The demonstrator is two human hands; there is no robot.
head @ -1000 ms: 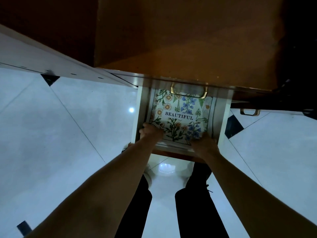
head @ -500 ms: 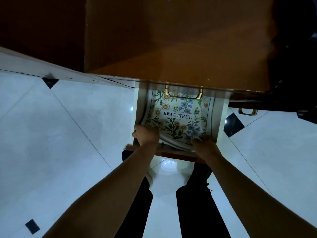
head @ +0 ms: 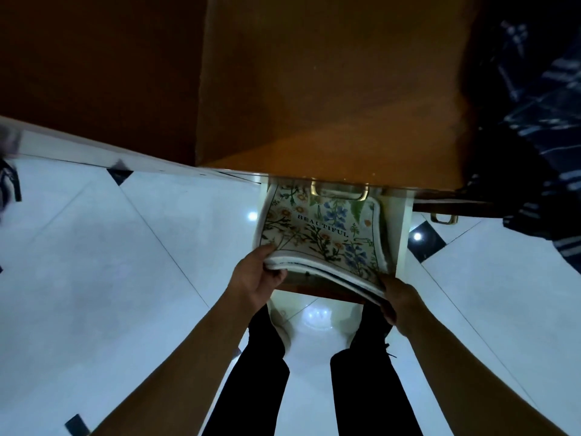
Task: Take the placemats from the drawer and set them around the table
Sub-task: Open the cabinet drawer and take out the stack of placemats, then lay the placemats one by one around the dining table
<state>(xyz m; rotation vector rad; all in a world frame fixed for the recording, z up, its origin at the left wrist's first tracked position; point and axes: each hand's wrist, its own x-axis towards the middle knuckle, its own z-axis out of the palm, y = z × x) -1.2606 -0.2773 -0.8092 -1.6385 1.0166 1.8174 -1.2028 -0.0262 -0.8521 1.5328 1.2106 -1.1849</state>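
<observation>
A stack of floral placemats [head: 320,229], the top one printed "BEAUTIFUL", rises tilted out of the open white drawer [head: 401,234]. My left hand [head: 259,275] grips the stack's near left corner, thumb on top and fingers underneath. My right hand [head: 397,297] grips the near right corner, where several mat edges show fanned. The stack's far edge still lies under the brass handle [head: 339,191] of the drawer above.
The brown cabinet top [head: 330,89] fills the upper view. Another brass handle [head: 444,218] shows to the right, beside a dark patterned cloth [head: 540,136]. White floor tiles [head: 110,294] with black diamond insets spread left and right. My dark-trousered legs [head: 264,372] stand below the drawer.
Both hands have taken hold of the stack's near corners and lifted it, so the mats now tilt up out of the drawer toward me. The camera has moved closer.
</observation>
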